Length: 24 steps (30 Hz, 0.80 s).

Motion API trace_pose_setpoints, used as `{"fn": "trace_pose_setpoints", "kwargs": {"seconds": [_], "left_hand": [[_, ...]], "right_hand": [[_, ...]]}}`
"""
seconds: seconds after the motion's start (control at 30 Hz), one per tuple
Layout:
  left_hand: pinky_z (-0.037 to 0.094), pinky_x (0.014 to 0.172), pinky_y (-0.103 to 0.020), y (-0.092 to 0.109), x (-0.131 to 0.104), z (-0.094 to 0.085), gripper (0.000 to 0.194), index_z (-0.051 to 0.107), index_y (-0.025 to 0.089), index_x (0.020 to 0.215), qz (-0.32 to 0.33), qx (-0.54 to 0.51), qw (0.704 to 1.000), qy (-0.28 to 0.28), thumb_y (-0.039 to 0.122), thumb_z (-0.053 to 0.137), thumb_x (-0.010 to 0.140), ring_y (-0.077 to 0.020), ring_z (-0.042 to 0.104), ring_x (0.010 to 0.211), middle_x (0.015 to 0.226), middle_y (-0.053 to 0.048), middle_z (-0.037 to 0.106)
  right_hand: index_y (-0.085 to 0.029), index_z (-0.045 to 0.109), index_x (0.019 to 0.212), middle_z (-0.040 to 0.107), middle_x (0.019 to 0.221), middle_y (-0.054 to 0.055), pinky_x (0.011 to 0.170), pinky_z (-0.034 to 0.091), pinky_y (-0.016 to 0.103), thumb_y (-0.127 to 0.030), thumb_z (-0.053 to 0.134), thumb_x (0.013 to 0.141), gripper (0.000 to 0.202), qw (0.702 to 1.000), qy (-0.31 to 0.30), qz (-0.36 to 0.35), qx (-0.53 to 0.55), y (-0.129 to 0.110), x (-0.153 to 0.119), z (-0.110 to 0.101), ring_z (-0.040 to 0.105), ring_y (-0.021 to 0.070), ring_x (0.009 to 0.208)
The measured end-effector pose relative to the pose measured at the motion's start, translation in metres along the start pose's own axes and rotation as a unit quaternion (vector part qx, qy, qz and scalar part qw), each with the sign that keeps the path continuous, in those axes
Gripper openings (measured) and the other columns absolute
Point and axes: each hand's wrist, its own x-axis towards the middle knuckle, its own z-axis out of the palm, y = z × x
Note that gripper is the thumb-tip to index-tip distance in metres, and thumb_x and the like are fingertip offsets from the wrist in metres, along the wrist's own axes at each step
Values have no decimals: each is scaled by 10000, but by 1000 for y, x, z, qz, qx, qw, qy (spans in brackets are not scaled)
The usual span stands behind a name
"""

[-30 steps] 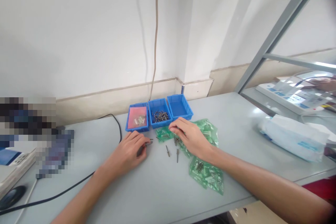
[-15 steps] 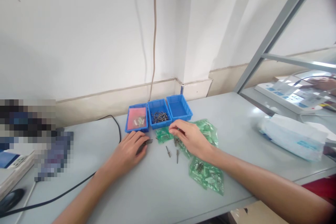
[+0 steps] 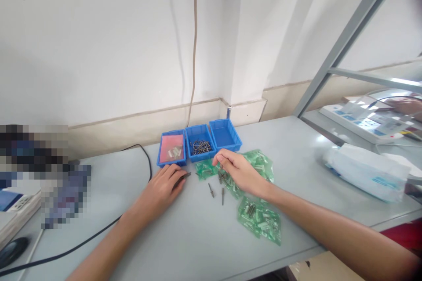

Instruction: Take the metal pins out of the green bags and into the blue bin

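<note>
Holds at least one slim dark metal part (image 3: 187, 175) in the left hand (image 3: 164, 184), low at the tabletop (image 3: 198, 237), clamped between thumb and fingers with the tip poking out. Cannot tell the full count inside that grip. Curls the right hand (image 3: 239, 171) over a cluster of metal parts (image 3: 222, 178), thumb and fingertips drawn close; cannot tell whether around anything.

Best, by judgement, to lift by the thicker section, one at a time, and to press lightly with the left fingers, so as to avoid fanning or dropping anything held. Probably wise to watch for rolling, given such round shafts. Mind also the slippery plastic under the right hand.

Between the hands, see two loose metal parts (image 3: 211, 190) lying apart. Under and beside the right wrist, find green bags (image 3: 268, 224) with pale and metallic cylinders; cannot tell whether inside or on top for the darker ones.

Beyond, note three blue bins in a row: in the middle bin (image 3: 197, 134), a heap of metal pins (image 3: 201, 147); in the left bin (image 3: 180, 162), a pink packet (image 3: 168, 143) with pale pieces (image 3: 174, 152); in the right bin (image 3: 226, 134), only blue floor in view.
</note>
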Motion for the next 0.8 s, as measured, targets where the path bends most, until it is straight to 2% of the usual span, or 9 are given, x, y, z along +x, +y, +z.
{"fn": "trace_pose_setpoints", "kwargs": {"seconds": [0.17,0.37,0.57,0.8], "left_hand": [[549,946,-393,0,2,0,249,680,211,1255,7,9,1000,18,304,493,1120,-232,662,1047,1167,-85,683],[551,929,-387,-1,1,1,232,682,199,1246,26,14,999,35,283,502,1127,-227,661,1022,1131,-82,694],[562,912,-390,-5,1,2,238,685,203,1258,26,11,999,40,269,497,1128,-221,661,998,1100,-82,694],[560,952,-402,-4,0,2,245,686,209,1270,17,13,999,36,279,504,1120,-234,670,1049,1167,-86,691]], "right_hand": [[-208,706,1033,571,822,4,608,403,271,-384,478,1084,293,998,-9,3,56,2,4,1,488,150,674],[-209,735,1161,653,942,36,647,453,276,-386,561,1049,272,994,-26,11,110,6,4,2,532,146,710],[-216,742,1132,667,929,37,681,499,284,-365,659,985,225,991,-24,3,130,-1,4,1,590,170,787],[-212,727,1074,654,899,25,677,501,289,-362,677,966,191,990,-15,18,136,-2,6,1,589,167,769]]}}
